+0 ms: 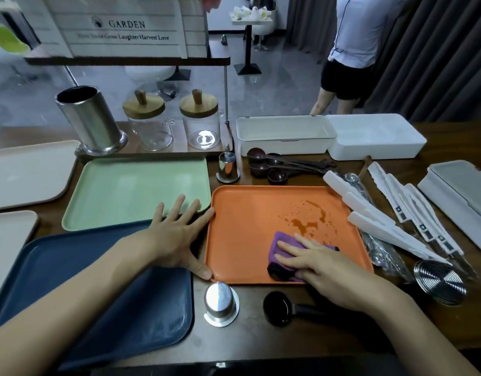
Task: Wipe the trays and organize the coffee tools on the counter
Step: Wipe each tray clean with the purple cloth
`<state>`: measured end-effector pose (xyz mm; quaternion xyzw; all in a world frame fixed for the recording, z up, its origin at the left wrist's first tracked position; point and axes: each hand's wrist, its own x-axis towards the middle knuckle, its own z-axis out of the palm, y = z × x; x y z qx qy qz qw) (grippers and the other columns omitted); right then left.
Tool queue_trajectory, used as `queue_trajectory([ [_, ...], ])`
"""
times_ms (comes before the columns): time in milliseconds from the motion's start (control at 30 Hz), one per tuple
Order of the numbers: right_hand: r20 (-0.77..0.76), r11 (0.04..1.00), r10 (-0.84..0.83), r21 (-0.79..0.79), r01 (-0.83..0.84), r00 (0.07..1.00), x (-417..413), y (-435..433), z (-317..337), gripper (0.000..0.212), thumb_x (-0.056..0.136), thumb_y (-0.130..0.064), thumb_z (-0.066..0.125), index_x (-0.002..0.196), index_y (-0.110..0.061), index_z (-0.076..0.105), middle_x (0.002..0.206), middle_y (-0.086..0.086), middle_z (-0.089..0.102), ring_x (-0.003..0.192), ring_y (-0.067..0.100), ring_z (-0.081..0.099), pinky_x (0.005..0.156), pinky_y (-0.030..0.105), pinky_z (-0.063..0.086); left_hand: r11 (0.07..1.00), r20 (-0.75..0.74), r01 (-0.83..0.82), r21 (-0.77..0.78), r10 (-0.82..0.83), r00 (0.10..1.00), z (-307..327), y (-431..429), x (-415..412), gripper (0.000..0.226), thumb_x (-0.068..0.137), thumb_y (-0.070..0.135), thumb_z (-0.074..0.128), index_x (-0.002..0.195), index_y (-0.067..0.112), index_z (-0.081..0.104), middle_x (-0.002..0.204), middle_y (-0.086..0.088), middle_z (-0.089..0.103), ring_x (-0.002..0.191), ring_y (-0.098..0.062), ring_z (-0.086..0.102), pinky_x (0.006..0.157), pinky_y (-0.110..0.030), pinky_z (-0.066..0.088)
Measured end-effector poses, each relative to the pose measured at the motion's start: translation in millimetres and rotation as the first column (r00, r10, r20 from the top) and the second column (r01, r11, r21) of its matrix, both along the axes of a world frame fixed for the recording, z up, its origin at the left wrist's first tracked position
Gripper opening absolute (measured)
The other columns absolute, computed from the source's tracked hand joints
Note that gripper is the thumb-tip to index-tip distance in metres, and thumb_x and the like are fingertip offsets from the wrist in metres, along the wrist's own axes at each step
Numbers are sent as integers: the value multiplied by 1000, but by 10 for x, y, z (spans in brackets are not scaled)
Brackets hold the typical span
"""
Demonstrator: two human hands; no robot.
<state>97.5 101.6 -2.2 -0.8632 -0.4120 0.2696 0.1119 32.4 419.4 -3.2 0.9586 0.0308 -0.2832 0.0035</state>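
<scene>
Closest thing is the dark blue rectangular plastic tray, bottom left, with the left forearm lying across it. Far left, a cream tray runs off the edge. Behind the blue one is a pale green rectangular tray, looks clean.

The left hand is flat with its fingers spread, gripping nothing, thumb and index fingertip right against the left rim of the orange rectangular tray. That tray sits mid-counter and it's the messy one: a brown liquid spill with splatter dots on its right half.

Just in front of the orange tray, on the bare counter, there's a small brushed-steel cylinder on a round base and a black plastic scoop.

The right hand presses a folded purple cloth onto the tray with straight fingers, just below the spill.

Behind the tray is a bunch of dark brown wooden spoons. To the right, white plastic-sleeved tools lie fanned out, with a ribbed steel disc by them.
</scene>
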Motion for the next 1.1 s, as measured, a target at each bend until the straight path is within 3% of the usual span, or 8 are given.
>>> queue_trajectory([
  [167, 46, 999, -37, 14, 36, 998, -51, 52, -49, 57, 107, -17, 41, 152, -50, 28, 159, -33, 5, 151, 3, -14, 123, 31, -3, 1000, -24, -24, -20, 24, 999, 50, -34, -16, 147, 48, 94, 58, 154, 40, -27, 166, 0, -29, 147, -29, -37, 120, -60, -16],
  [333, 187, 1000, -17, -11, 19, 982, 64, 473, -181, 56, 109, -23, 35, 160, -35, 15, 167, -14, 0, 154, 15, -12, 124, 35, -3, 999, -35, -37, -36, 35, 999, 62, -44, 4, 142, 61, 86, 70, 154, 41, -28, 165, 1, -30, 146, -30, -38, 119, -61, -16],
  [733, 275, 998, -60, 11, 59, 960, 379, 1433, -247, 57, 109, -25, 30, 162, -24, 7, 169, -4, -2, 155, 20, -10, 126, 46, 0, 1000, 20, 4, 1, -4, 1000, 14, -9, -4, 141, 58, 93, 62, 153, 41, -29, 167, -1, -26, 147, -32, -37, 119, -62, -16],
  [900, 279, 992, -129, 24, 127, 952, 344, 1191, -281, 58, 109, -27, 31, 162, -25, 7, 169, -5, -2, 155, 19, -10, 126, 43, 0, 998, 66, 52, 36, -54, 996, -12, 33, -27, 141, 55, 100, 53, 154, 40, -27, 167, -2, -23, 148, -33, -35, 119, -64, -14],
  [1100, 259, 939, -332, 4, 343, 907, 304, 451, -310, 59, 109, -33, 33, 162, -29, 7, 169, -8, -2, 155, 15, -8, 125, 39, 3, 995, 48, 90, 45, -92, 995, 9, 42, -1, 143, 51, 102, 46, 155, 37, -26, 166, -2, -27, 146, -31, -38, 119, -63, -15],
])
